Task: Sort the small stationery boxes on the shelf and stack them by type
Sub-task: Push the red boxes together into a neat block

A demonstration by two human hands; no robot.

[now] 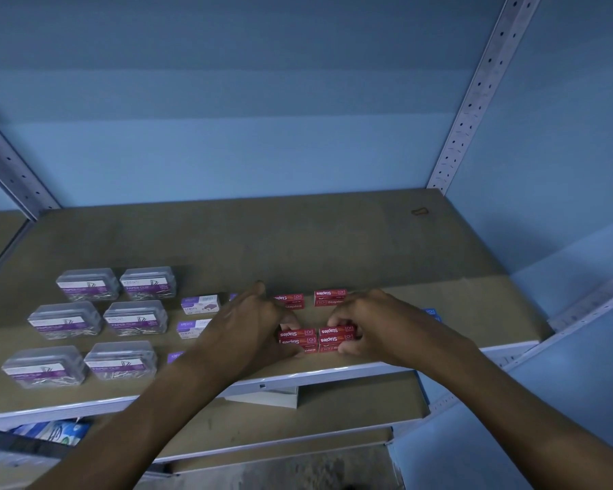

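Observation:
Two short stacks of red Staples boxes stand side by side near the shelf's front edge. My left hand (250, 321) grips the left red stack (298, 339); my right hand (372, 321) grips the right red stack (336, 337). Behind them stand two more red Staples stacks (330, 298), the left one (291, 301) partly hidden by my left hand. White and purple staple boxes (200, 304) lie left of my left arm, one more (192, 328) in front. Several clear paper clip boxes (135, 317) fill the shelf's left side in rows.
The brown shelf board (333, 242) has a white front rail (298, 378). A blue box (430, 313) peeks out behind my right wrist. A small red mark (420, 211) lies at the back right. Perforated uprights (475, 97) frame the shelf. A lower shelf holds packages (50, 431).

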